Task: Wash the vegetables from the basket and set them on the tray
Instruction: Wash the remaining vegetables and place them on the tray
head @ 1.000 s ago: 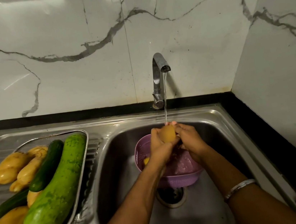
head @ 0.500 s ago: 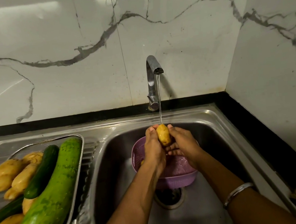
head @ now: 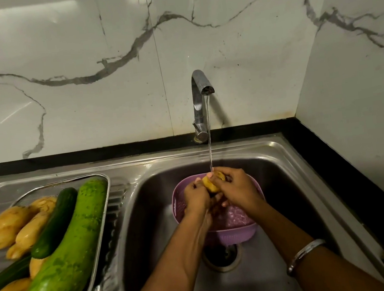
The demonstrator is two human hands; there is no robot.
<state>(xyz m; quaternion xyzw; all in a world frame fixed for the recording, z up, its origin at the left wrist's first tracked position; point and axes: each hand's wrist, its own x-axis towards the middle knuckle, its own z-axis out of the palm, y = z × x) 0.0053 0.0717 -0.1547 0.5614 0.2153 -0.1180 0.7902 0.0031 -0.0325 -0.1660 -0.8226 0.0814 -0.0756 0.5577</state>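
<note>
You have a small yellow-tan potato (head: pixel 210 184) between both hands, wet and smooth-skinned, most of it covered by your fingers. What shows of it is an oblong lump whose long axis runs from the near left up toward the far right; its ends are hidden in your palms. Your left hand (head: pixel 196 197) curls its grip round the near-left part, and your right hand (head: pixel 237 188) wraps the far-right part, so both grips are clamped on the potato. It sits directly under the thin stream from the tap (head: pixel 201 100), above the far rim of the purple basket (head: pixel 232 234), which stands in the sink (head: pixel 295 180) over the drain.

On the draining board to the left, the wire tray (head: pixel 107 205) holds a large pale-green gourd (head: pixel 66 254) lying near-left to far-right, a dark cucumber (head: pixel 54 222) leaning along its left side, a second cucumber (head: pixel 8 275) nearer you, and several yellow potatoes (head: pixel 6 226). A metal bangle (head: pixel 304 252) circles your right wrist.
</note>
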